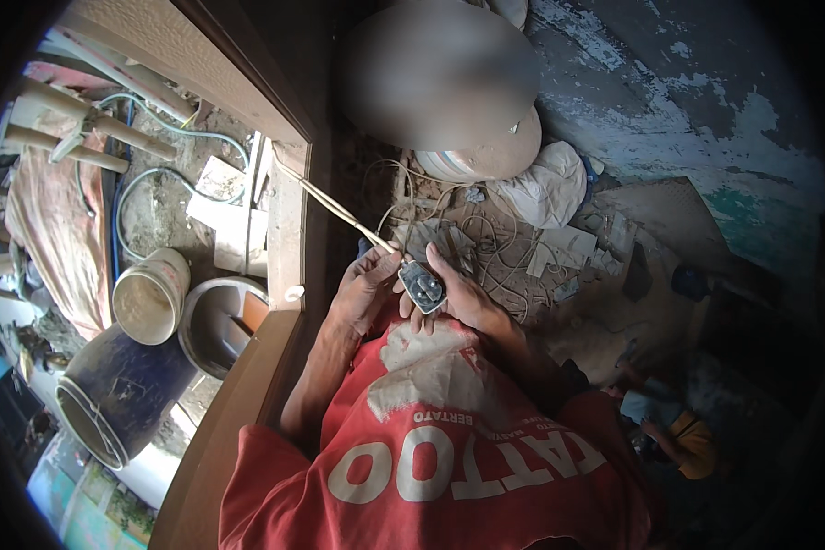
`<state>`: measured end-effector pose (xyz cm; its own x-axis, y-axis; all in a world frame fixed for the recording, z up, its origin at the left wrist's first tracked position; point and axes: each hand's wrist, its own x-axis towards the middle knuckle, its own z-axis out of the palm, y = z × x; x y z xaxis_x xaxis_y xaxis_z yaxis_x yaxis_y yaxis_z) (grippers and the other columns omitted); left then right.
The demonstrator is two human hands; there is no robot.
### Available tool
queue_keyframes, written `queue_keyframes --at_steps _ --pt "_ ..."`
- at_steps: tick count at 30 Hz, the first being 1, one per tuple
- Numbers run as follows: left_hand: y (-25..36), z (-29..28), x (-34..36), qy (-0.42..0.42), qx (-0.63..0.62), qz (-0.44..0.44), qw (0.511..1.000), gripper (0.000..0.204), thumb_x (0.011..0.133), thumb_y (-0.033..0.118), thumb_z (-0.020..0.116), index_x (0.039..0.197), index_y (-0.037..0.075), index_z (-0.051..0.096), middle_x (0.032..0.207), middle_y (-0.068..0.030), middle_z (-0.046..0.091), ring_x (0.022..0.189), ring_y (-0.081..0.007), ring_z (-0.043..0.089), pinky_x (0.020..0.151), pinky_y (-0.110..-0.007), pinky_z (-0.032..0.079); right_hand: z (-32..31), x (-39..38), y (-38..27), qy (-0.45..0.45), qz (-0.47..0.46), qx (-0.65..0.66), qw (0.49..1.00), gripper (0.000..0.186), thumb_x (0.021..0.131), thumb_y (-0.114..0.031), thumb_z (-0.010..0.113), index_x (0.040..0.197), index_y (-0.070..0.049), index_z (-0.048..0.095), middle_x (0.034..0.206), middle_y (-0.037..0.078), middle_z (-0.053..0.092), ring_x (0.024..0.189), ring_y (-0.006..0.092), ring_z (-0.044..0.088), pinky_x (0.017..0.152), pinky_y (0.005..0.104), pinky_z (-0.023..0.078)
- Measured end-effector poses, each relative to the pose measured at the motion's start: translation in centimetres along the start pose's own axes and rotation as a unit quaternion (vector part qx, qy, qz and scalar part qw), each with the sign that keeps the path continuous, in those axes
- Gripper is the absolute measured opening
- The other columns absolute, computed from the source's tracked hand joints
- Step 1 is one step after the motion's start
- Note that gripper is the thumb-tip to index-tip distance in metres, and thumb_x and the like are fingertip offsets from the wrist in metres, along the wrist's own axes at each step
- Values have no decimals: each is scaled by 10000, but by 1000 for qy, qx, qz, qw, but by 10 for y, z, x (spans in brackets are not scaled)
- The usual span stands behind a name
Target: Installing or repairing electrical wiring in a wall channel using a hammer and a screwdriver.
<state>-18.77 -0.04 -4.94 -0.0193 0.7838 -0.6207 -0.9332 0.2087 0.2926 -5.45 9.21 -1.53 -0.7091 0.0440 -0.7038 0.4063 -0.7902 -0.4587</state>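
In front of my chest I hold a small dark electrical fitting with a pale rim, possibly an outlet or switch seen from its open side. A pale cable runs from the window frame down to it. My left hand is closed, its thumb and fingers pinching the cable end beside the fitting. My right hand curls round the fitting's other side, with the thumb raised along its edge and fingers beneath. The finest wire ends are too small to make out.
A wooden window frame stands close on my left. Outside it are a blue drum, a white bucket and a basin. Loose cords, a white sack and debris cover the floor ahead. A person in yellow is at lower right.
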Motion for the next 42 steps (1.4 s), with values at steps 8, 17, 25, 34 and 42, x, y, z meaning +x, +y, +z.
queue_keyframes --at_steps 8,17,25,34,42 --pt "1 -2 -1 -41 3 9 999 141 831 149 597 903 39 548 758 -55 581 558 -109 458 552 -247 411 -20 14 16 -69 47 110 990 762 839 -655 199 950 15 546 643 140 590 471 199 587 371 248 443" --pt "-1 -6 2 -23 20 31 999 149 828 161 602 887 44 532 762 -62 585 567 -114 470 566 -246 407 -8 10 10 -41 3 52 998 722 856 -630 218 917 8 550 578 105 555 384 160 514 341 240 394" --pt "0 -5 3 -5 33 26 999 149 828 162 603 895 46 537 807 -54 594 638 -117 499 610 -247 407 -10 8 5 13 -15 -63 998 632 898 -557 245 907 -13 568 572 51 542 371 107 428 383 209 344" --pt "-4 -6 5 -9 52 36 998 157 833 168 597 903 43 534 802 -54 595 639 -121 512 595 -246 407 -16 8 6 0 -6 -40 999 632 897 -560 242 922 -16 563 538 48 528 345 81 395 346 203 311" --pt "-10 -5 12 16 98 63 993 192 823 178 622 844 29 502 688 -21 563 551 -97 494 567 -216 409 -18 5 2 -80 71 106 989 672 877 -601 214 930 -12 534 517 63 519 332 107 416 339 200 331"
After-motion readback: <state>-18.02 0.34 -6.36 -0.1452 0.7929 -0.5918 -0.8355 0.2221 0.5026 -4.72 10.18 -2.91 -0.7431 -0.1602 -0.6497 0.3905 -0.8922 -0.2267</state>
